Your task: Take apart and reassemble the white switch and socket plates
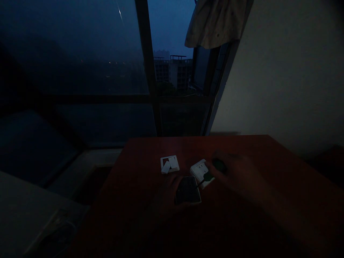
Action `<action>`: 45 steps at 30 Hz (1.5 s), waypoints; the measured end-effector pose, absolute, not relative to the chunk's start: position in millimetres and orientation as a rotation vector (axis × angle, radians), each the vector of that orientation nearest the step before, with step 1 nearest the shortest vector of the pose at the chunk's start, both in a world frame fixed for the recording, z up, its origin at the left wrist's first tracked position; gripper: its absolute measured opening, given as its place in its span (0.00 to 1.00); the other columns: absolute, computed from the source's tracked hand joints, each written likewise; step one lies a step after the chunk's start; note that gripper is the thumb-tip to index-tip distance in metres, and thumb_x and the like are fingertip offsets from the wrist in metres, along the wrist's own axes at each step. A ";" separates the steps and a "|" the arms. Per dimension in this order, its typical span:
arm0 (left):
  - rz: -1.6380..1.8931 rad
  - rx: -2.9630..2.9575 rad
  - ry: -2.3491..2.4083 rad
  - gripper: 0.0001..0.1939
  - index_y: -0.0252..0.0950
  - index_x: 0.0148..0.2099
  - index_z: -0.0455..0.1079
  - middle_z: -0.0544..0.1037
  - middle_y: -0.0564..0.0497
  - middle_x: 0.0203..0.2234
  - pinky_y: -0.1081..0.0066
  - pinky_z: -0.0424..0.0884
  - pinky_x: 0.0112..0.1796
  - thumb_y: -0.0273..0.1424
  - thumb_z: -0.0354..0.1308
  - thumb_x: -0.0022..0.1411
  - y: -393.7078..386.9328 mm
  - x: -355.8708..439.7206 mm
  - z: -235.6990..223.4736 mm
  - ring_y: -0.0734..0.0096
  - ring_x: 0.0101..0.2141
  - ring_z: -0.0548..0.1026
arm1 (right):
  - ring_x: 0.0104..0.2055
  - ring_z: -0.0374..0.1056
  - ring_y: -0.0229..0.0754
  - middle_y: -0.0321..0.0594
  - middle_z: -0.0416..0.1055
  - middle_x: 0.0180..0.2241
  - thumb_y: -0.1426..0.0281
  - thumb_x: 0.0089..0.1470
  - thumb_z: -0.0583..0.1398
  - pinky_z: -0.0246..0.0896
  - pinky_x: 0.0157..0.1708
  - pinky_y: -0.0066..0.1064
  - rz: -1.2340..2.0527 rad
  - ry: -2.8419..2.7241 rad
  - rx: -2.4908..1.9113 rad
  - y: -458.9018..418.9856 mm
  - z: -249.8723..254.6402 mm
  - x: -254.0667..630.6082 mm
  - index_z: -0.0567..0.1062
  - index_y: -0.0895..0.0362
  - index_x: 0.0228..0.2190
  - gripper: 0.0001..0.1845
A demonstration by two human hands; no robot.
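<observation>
curling round screwdriver [219, 165], right hand [235, 172] slants toward box [188, 190] in left hand [169, 193]

on red rectangular table [145, 147]: white square frame [162, 165], left; white rectangular socket [199, 168], right. before them, in left hand [168, 195]: white-edged square unit [188, 190]. right of unit: green-handled screwdriver [208, 176].

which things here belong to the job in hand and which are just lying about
Seemingly the job's:
screwdriver, in right hand
dark square, in left hand
socket, frame, white pieces, probably

Just around:
cloth, hanging by the window
</observation>
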State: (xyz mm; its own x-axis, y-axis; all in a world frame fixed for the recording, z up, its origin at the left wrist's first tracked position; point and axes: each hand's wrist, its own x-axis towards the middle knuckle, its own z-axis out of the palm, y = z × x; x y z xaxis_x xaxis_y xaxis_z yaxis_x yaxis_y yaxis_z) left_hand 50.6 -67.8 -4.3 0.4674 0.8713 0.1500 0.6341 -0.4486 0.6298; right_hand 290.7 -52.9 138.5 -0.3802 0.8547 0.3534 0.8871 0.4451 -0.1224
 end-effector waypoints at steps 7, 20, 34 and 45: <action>0.643 2.232 1.244 0.40 0.42 0.63 0.52 0.57 0.43 0.61 0.53 0.58 0.57 0.43 0.65 0.53 -68.6 50.6 -3.0 0.52 0.59 0.57 | 0.22 0.70 0.40 0.37 0.75 0.24 0.58 0.59 0.52 0.52 0.21 0.28 -0.124 -2.335 -1.492 -53.7 140.2 289.8 0.70 0.55 0.30 0.15; 0.622 2.211 1.248 0.40 0.42 0.63 0.52 0.57 0.43 0.61 0.53 0.57 0.57 0.44 0.64 0.53 -69.4 51.8 2.3 0.52 0.59 0.57 | 0.22 0.70 0.39 0.38 0.75 0.24 0.58 0.59 0.51 0.51 0.21 0.28 -0.095 -2.380 -1.506 -56.4 143.0 284.5 0.70 0.55 0.31 0.16; 0.662 2.247 1.218 0.40 0.43 0.64 0.49 0.57 0.43 0.61 0.51 0.57 0.57 0.43 0.64 0.54 -68.9 52.6 2.7 0.50 0.59 0.57 | 0.28 0.69 0.40 0.39 0.74 0.30 0.62 0.59 0.54 0.52 0.25 0.29 -0.038 -2.655 -1.156 -69.2 156.8 266.6 0.70 0.56 0.35 0.10; 0.645 2.241 1.231 0.40 0.43 0.64 0.51 0.58 0.43 0.60 0.51 0.58 0.57 0.44 0.64 0.53 -68.9 50.9 0.4 0.50 0.59 0.58 | 0.25 0.70 0.39 0.38 0.75 0.27 0.63 0.58 0.54 0.56 0.23 0.27 0.034 -2.386 -1.369 -59.9 142.6 292.5 0.71 0.55 0.34 0.10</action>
State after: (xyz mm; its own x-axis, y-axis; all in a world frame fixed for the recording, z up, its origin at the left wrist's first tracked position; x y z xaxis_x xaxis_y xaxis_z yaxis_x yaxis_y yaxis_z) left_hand 50.9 -68.9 0.4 0.4788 0.8625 0.1638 0.6259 -0.4662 0.6252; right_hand 292.5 -59.9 142.6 -0.4481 0.8355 0.3180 0.8260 0.5230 -0.2100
